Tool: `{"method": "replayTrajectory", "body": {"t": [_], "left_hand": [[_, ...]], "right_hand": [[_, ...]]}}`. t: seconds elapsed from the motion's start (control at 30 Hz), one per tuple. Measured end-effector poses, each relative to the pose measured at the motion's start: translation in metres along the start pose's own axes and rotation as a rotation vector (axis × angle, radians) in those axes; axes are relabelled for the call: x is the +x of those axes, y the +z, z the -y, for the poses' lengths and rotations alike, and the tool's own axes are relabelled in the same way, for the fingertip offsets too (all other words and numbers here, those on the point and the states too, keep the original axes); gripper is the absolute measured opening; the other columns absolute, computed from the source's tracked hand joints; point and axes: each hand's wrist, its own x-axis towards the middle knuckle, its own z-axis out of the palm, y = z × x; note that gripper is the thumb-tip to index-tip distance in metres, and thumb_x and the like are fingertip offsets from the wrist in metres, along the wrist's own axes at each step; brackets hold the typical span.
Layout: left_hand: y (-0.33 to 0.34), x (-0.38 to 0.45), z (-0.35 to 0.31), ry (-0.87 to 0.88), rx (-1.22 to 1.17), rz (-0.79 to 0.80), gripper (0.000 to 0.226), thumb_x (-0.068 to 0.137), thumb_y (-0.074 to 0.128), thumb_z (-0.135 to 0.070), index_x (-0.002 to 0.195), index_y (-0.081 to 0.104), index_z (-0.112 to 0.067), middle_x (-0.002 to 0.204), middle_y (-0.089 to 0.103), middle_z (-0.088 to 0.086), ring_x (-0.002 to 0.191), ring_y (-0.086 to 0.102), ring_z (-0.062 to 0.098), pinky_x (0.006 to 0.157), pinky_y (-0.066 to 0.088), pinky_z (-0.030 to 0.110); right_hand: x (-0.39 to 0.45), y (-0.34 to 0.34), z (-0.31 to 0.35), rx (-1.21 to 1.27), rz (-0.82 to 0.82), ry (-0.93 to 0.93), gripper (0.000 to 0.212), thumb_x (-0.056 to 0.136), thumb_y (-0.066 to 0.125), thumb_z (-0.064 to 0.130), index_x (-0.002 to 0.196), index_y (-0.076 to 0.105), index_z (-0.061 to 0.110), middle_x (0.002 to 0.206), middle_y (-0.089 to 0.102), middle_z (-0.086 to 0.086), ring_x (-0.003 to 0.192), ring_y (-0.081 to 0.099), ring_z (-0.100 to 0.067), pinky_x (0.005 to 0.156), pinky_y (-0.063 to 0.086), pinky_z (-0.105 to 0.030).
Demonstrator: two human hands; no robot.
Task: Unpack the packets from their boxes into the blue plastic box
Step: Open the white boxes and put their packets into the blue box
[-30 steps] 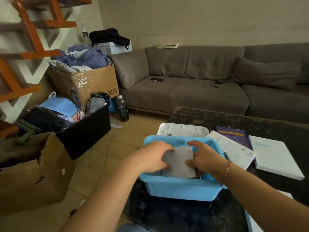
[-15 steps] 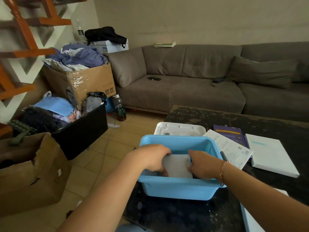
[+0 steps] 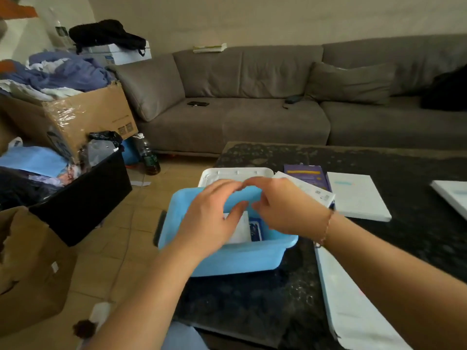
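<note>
The blue plastic box (image 3: 235, 258) stands at the near left corner of the dark table (image 3: 379, 160). Inside it lies a white packet (image 3: 241, 229), with a blue-printed packet (image 3: 255, 231) beside it. My left hand (image 3: 212, 218) and my right hand (image 3: 276, 207) hover just above the box, fingers loosely bent, fingertips almost meeting over its far rim. Neither hand holds anything. A purple box (image 3: 307, 176) and a flat white box (image 3: 356, 195) lie right of the blue box.
A white lid (image 3: 235, 174) lies behind the blue box, a printed sheet (image 3: 310, 190) to its right. More white boxes sit at the right edge (image 3: 452, 195) and near right (image 3: 353, 306). Left on the floor: cardboard boxes (image 3: 30, 269), a black crate (image 3: 83, 198), a bottle (image 3: 149, 157). Grey sofa (image 3: 252, 109) behind.
Both hands set the white packet down into the blue box, let go of it and rose above the box. The view has shifted left and closer.
</note>
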Motion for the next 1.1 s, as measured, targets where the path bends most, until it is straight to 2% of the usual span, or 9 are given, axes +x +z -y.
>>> {"method": "replayTrajectory", "body": {"t": [0.1, 0.23, 0.33, 0.53, 0.6, 0.67, 0.8, 0.97, 1.1], "left_hand": [[0.031, -0.038, -0.049, 0.42, -0.184, -0.264, 0.018, 0.089, 0.067, -0.016, 0.105, 0.066, -0.008, 0.105, 0.065, 0.008, 0.095, 0.062, 0.024, 0.087, 0.051, 0.033], [0.093, -0.084, -0.08, 0.719, -0.176, 0.072, 0.04, 0.083, 0.074, -0.046, 0.107, 0.069, -0.015, 0.112, 0.066, 0.003, 0.1, 0.06, 0.024, 0.086, 0.047, 0.037], [0.129, -0.099, -0.08, 0.681, -0.12, 0.316, 0.044, 0.086, 0.066, -0.059, 0.109, 0.068, -0.022, 0.12, 0.063, -0.005, 0.111, 0.056, 0.017, 0.095, 0.045, 0.036], [0.151, -0.1, -0.091, 0.472, -0.263, 0.163, 0.018, 0.095, 0.066, -0.032, 0.084, 0.072, -0.02, 0.088, 0.069, -0.011, 0.088, 0.061, 0.006, 0.079, 0.051, 0.029], [0.152, -0.091, -0.1, 0.338, -0.346, 0.097, 0.023, 0.097, 0.063, -0.034, 0.083, 0.072, -0.018, 0.083, 0.069, -0.011, 0.082, 0.062, 0.001, 0.073, 0.053, 0.026], [0.149, -0.077, -0.114, 0.175, -0.43, 0.048, 0.034, 0.099, 0.055, -0.041, 0.08, 0.071, -0.018, 0.077, 0.066, -0.012, 0.076, 0.062, 0.001, 0.065, 0.053, 0.025], [0.135, -0.051, -0.14, -0.077, -0.55, 0.009, 0.035, 0.094, 0.058, -0.046, 0.079, 0.071, -0.018, 0.07, 0.064, -0.018, 0.074, 0.064, 0.006, 0.062, 0.046, 0.012], [0.127, -0.032, -0.149, -0.141, -0.562, 0.067, 0.021, 0.09, 0.053, -0.044, 0.07, 0.057, -0.036, 0.059, 0.057, -0.026, 0.063, 0.057, -0.004, 0.054, 0.04, 0.008], [0.13, -0.026, -0.145, -0.139, -0.55, 0.047, 0.03, 0.085, 0.051, -0.057, 0.073, 0.062, -0.032, 0.061, 0.06, -0.018, 0.066, 0.06, 0.005, 0.056, 0.044, 0.014]], "right_hand": [[-0.035, -0.026, -0.025, 0.092, -0.248, 0.076, 0.037, 0.094, 0.059, 0.018, 0.13, 0.057, 0.025, 0.067, 0.061, 0.012, 0.06, 0.055, -0.004, 0.059, 0.037, -0.009], [-0.091, -0.037, -0.07, 0.154, -0.355, 0.284, 0.029, 0.094, 0.06, 0.02, 0.122, 0.062, 0.026, 0.061, 0.062, 0.009, 0.056, 0.06, -0.008, 0.056, 0.043, -0.013], [-0.134, -0.036, -0.096, 0.194, -0.411, 0.36, 0.024, 0.092, 0.063, 0.017, 0.114, 0.066, 0.025, 0.056, 0.062, 0.005, 0.05, 0.058, -0.007, 0.054, 0.046, -0.013], [-0.19, -0.025, -0.124, 0.257, -0.501, 0.361, 0.019, 0.089, 0.068, 0.016, 0.106, 0.071, 0.023, 0.056, 0.062, 0.007, 0.05, 0.058, -0.01, 0.054, 0.05, -0.019], [-0.204, -0.023, -0.12, 0.118, -0.67, 0.21, 0.011, 0.088, 0.069, 0.012, 0.097, 0.074, 0.016, 0.058, 0.061, 0.013, 0.054, 0.057, -0.007, 0.054, 0.044, -0.009], [-0.218, -0.017, -0.112, -0.024, -0.805, -0.045, 0.01, 0.087, 0.065, 0.01, 0.093, 0.072, 0.007, 0.067, 0.063, 0.006, 0.056, 0.055, -0.006, 0.056, 0.045, -0.014], [-0.23, 0.004, -0.113, -0.189, -0.741, -0.392, 0.034, 0.072, 0.07, -0.005, 0.103, 0.061, 0.003, 0.08, 0.067, -0.012, 0.071, 0.063, -0.027, 0.067, 0.052, -0.032], [-0.222, 0.016, -0.13, -0.258, -0.639, -0.253, 0.016, 0.082, 0.066, 0.001, 0.096, 0.072, 0.0, 0.1, 0.07, -0.009, 0.094, 0.068, -0.026, 0.083, 0.055, -0.035], [-0.212, 0.02, -0.129, -0.345, -0.623, -0.147, 0.013, 0.086, 0.063, 0.008, 0.094, 0.073, 0.004, 0.099, 0.071, -0.008, 0.088, 0.068, -0.026, 0.08, 0.056, -0.037]]}}
